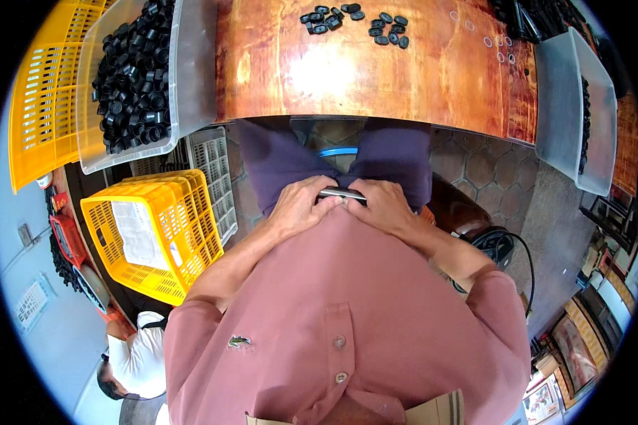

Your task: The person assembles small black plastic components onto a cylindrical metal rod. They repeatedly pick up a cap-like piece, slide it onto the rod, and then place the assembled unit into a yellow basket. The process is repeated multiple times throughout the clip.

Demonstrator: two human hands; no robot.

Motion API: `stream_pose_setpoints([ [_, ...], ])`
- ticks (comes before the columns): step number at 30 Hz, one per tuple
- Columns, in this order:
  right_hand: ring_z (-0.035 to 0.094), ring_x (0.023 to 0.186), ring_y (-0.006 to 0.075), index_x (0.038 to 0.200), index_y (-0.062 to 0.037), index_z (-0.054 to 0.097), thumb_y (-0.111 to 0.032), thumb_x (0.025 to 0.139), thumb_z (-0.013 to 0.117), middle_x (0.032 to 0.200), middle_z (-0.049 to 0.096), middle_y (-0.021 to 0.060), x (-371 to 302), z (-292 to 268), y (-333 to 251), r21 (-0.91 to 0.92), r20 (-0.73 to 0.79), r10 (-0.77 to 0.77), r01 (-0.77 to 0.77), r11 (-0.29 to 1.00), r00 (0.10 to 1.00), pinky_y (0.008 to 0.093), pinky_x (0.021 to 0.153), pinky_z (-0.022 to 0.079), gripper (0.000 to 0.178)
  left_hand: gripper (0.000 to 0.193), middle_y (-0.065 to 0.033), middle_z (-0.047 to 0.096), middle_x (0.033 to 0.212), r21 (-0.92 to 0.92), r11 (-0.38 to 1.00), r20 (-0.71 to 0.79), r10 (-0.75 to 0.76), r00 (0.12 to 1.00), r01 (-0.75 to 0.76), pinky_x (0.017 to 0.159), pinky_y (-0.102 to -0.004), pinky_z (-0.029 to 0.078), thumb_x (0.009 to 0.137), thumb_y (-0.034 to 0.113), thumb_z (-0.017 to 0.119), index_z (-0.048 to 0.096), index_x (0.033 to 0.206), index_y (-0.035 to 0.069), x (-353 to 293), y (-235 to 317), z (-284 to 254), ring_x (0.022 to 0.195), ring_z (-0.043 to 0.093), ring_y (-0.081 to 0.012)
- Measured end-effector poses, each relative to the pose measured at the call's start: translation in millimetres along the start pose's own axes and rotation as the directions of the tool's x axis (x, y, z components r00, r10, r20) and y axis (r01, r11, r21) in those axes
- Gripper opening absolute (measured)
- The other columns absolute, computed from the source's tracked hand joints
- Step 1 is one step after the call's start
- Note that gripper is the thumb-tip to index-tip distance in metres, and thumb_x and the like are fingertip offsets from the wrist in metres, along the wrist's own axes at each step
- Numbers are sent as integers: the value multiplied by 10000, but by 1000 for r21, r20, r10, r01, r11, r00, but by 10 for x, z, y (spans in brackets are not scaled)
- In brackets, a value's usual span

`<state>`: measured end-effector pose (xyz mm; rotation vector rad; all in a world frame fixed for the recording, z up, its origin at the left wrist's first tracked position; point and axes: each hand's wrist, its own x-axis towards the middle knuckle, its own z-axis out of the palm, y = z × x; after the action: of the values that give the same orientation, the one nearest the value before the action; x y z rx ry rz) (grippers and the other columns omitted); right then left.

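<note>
My left hand (302, 207) and my right hand (385, 203) meet at my waist, close above my lap. Between them they grip a slim dark object (343, 192) with a shiny edge, shaped like a phone seen edge-on. The fingers of both hands curl round its two ends, thumbs on the side nearest my shirt. Most of its faces are hidden from this angle. Beyond my knees stands a reddish-brown wooden table (276, 78). Several small black oval parts (388, 30) lie in loose groups near its far side, apart from my hands.
A clear bin (181, 78) of black ring-like parts stands left, beside a yellow crate (39, 106). Below it are yellow stacked crates (184, 227). Another translucent bin (563, 106) is at the right. Clear rings (500, 42) lie on the table. A person (138, 358) sits behind left.
</note>
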<state>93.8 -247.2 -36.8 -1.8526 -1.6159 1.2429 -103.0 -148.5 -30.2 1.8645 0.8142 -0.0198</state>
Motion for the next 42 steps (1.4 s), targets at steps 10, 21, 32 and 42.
stream_pose_setpoints([
  [10, 683, 905, 367, 1117, 12, 647, -240, 861, 632, 972, 677, 246, 48, -103, -57, 279, -16, 3, 2, 960, 1000, 444, 810, 521, 360, 337, -43, 654, 938, -641, 759, -96, -226, 969, 113, 657, -274, 488, 916, 142, 701, 586, 1204, 9, 16, 55, 18, 749, 592, -100],
  [21, 650, 893, 174, 1388, 32, 477, -76, 948, 581, 1148, 657, 161, 286, -460, -347, 883, 184, -15, -159, 441, 983, 300, 817, 524, 465, 282, -25, 662, 1016, -951, 284, -202, -264, 943, -124, 838, -290, 500, 963, 205, 652, 609, 1197, 54, 353, 251, -183, 917, 618, -119],
  [32, 667, 982, 217, 1358, 53, 504, -98, 948, 566, 1184, 652, 176, 281, -520, -272, 881, 211, -31, -176, 440, 977, 335, 889, 524, 441, 349, -89, 660, 1138, -955, 203, -272, -317, 909, -215, 843, -307, 527, 980, 149, 620, 550, 1293, 11, 337, 382, -363, 989, 634, -136],
  [42, 600, 1144, 176, 1318, 41, 545, 33, 899, 585, 1216, 633, 108, 336, -456, -191, 837, 157, -87, -86, 541, 984, 334, 1027, 452, 421, 554, -124, 645, 1227, -576, 748, -420, 73, 904, -328, 893, -300, 535, 890, -12, 673, 465, 1403, -6, 202, 551, -383, 1032, 633, -148],
])
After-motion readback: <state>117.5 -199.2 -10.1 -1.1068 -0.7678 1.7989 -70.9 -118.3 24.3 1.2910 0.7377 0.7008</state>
